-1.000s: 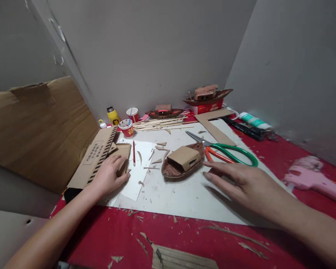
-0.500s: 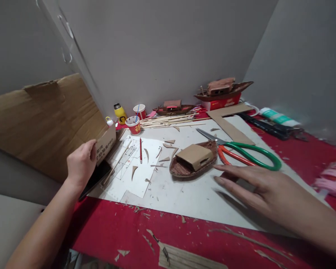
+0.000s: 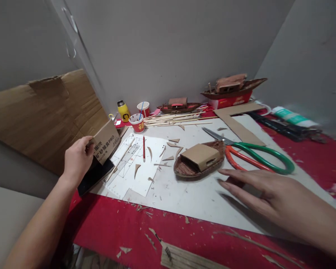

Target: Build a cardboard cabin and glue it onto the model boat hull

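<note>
At the left, my left hand (image 3: 77, 158) pinches the edge of a printed cardboard piece (image 3: 106, 144), which stands tilted in front of a large brown cardboard sheet (image 3: 50, 119). My right hand (image 3: 257, 190) hovers palm down over the white board, fingers apart and holding nothing. Just left of its fingertips lies a small brown model boat (image 3: 182, 170) with a folded cardboard cabin (image 3: 203, 154) on it. Beyond that hand, scissors (image 3: 263, 158) with green and orange handles rest with their blades toward the back left.
Paper drawings (image 3: 126, 164), a red pencil (image 3: 144, 148) and cardboard scraps lie left of the boat. Behind are paper cups (image 3: 137, 124), a yellow bottle (image 3: 123, 112), thin sticks (image 3: 170, 119) and two finished model boats (image 3: 232, 87). A striped cardboard strip (image 3: 187, 257) is at the front.
The printed cardboard piece has turned, showing more of its lettering, still in my left hand. The view has shifted, moving the table items slightly rightward. My right hand stays open near the boat.
</note>
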The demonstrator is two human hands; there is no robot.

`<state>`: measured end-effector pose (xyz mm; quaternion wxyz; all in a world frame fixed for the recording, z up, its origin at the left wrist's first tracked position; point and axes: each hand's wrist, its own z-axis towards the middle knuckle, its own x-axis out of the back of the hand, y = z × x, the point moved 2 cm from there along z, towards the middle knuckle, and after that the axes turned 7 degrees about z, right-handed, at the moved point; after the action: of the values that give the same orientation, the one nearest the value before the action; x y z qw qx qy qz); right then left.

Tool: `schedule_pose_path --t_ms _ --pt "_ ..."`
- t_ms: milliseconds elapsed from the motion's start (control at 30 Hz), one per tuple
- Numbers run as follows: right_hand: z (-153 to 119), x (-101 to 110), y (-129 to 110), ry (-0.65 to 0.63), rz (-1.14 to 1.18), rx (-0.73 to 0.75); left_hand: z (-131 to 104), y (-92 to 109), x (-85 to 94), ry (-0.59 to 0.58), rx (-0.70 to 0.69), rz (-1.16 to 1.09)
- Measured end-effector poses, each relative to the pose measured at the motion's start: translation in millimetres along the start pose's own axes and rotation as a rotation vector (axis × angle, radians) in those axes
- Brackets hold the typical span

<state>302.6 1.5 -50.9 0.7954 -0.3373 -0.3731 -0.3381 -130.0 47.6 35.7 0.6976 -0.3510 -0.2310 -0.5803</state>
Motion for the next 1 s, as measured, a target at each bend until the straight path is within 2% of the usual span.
schedule_pose_path --t_ms 100,167,533,667,833,1000 --pt "-0.1 0.6 -2.9 -0.003 -0.009 0.155 2.3 -2.5 0.3 0.030 -0.002 0.026" --pt "-0.1 1.1 -3.3 -0.004 -0.005 0.167 3.1 -3.7 1.1 0.034 -0.005 0.056" --pt "-3.1 -5.1 1.1 -0.108 0.075 0.090 9.4 -17.4 2.2 -0.016 0.060 0.232" --pt "-3.6 -4.6 2.3 -0.127 0.090 0.089 10.8 -22.1 2.2 -0.036 0.042 0.287" --pt "-6.1 -5.5 2.6 -0.126 0.130 0.086 6.7 -17.4 -0.2 -0.050 0.013 0.271" --pt "-3.9 -3.6 -0.9 -0.224 0.124 0.009 2.5 -7.9 -3.6 0.000 -0.057 0.195"
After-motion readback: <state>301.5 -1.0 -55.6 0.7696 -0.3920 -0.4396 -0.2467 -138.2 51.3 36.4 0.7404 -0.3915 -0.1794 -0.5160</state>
